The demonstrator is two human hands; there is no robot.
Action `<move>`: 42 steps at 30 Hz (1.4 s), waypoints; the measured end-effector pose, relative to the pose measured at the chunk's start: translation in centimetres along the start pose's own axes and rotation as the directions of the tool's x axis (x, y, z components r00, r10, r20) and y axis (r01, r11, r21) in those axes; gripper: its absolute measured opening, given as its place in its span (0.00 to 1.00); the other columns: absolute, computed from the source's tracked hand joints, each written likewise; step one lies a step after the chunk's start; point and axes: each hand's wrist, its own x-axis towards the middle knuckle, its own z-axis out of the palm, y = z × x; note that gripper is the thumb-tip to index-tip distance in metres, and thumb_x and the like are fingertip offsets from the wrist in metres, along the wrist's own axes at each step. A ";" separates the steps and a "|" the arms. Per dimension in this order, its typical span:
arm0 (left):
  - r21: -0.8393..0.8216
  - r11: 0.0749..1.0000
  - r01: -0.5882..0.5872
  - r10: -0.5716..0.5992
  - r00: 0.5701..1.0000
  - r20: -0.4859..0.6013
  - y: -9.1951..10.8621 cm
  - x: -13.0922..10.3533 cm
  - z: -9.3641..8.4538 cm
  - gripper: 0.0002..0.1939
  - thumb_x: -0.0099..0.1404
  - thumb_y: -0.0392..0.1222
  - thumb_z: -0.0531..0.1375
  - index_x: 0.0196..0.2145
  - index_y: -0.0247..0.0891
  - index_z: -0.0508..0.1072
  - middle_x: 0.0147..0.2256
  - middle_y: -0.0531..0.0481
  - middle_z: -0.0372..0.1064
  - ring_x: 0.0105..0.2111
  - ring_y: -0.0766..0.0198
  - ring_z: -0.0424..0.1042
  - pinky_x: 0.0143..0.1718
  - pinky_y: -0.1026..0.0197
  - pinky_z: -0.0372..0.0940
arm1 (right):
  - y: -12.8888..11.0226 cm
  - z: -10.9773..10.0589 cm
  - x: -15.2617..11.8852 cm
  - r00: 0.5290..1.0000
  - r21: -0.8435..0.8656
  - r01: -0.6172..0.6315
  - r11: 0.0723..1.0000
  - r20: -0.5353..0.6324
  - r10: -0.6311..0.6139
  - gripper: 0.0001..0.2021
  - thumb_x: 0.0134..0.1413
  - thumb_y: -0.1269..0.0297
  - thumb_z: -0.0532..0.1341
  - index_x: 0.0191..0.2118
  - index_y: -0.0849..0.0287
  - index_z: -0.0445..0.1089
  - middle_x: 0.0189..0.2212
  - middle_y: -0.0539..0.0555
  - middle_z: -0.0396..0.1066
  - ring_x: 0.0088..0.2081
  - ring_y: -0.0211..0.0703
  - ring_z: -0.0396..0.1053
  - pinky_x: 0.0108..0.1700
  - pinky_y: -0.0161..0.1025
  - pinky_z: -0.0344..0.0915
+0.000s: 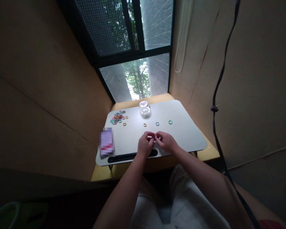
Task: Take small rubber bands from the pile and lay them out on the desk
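Observation:
My left hand (146,143) and my right hand (166,142) meet over the front of the white lap table, fingertips pinched and almost touching. A small reddish trace shows between them, too small and covered to name. Just beyond my hands lie a yellow hair tie (145,125), a blue hair tie (157,124) and a green hair tie (170,122), spaced out in a loose row. Another yellowish hair tie (124,124) lies farther left, near a heap of mixed-colour hair ties (117,118).
A clear plastic container (145,112) stands at the table's back. A blurred purple packet (106,141) lies at the left edge. The white table (186,136) has a dark slot (121,157) along its front. Walls flank it, a window is behind, and a black cord (214,92) hangs right.

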 end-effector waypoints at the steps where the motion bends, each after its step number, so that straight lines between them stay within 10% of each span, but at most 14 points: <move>1: 0.001 1.000 0.002 -0.002 1.000 0.001 0.0 0.1 -0.1 0.06 0.61 0.38 0.59 0.37 0.38 0.71 0.35 0.51 0.74 0.30 0.67 0.75 0.32 0.65 0.67 | 0.1 0.1 0.0 1.000 -0.010 -0.007 1.000 0.000 0.007 0.05 0.56 0.65 0.56 0.34 0.57 0.69 0.28 0.51 0.72 0.27 0.38 0.64 0.32 0.34 0.57; 42: 0.191 0.981 -0.027 0.021 0.999 0.037 0.2 0.2 -0.1 0.09 0.64 0.44 0.56 0.34 0.38 0.73 0.29 0.51 0.72 0.29 0.66 0.69 0.33 0.63 0.63 | 0.4 0.4 0.1 0.997 -0.002 -0.048 0.999 -0.059 0.048 0.09 0.59 0.63 0.53 0.31 0.57 0.66 0.25 0.50 0.68 0.27 0.39 0.63 0.32 0.34 0.56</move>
